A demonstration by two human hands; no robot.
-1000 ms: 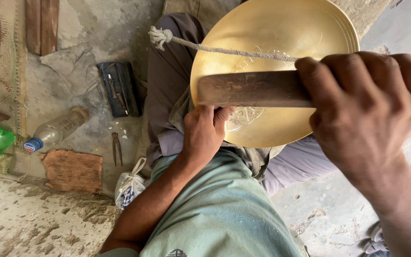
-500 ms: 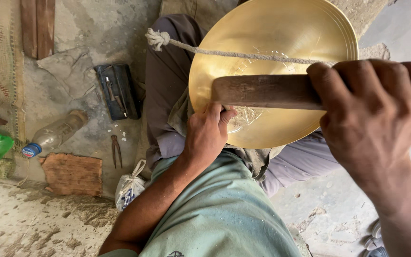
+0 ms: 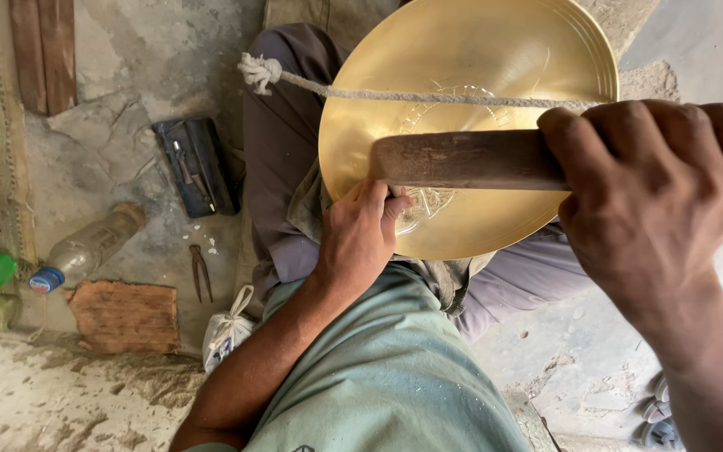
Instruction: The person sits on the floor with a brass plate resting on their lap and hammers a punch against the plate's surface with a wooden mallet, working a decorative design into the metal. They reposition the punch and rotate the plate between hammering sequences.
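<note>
1. Brass plate [image 3: 495,100] fills the upper centre of the frame, resting tilted on the person's lap, its face turned up so the engraved middle shows.
2. Left hand [image 3: 361,234], at frame centre, is closed at the plate's lower edge; it seems to pinch something small against the metal, but what it is cannot be told.
3. Right hand [image 3: 654,201], at the right, grips a wooden handle [image 3: 462,159] that lies across the plate, its end above the left hand.
4. Rope [image 3: 412,96] runs taut across the plate's upper part, knotted at the left, probably to hold it steady.
5. On the floor [image 3: 127,67] at the left lie a dark case [image 3: 198,167], pliers [image 3: 201,272], a plastic bottle [image 3: 85,247] and a brick [image 3: 123,316], all within reach.
</note>
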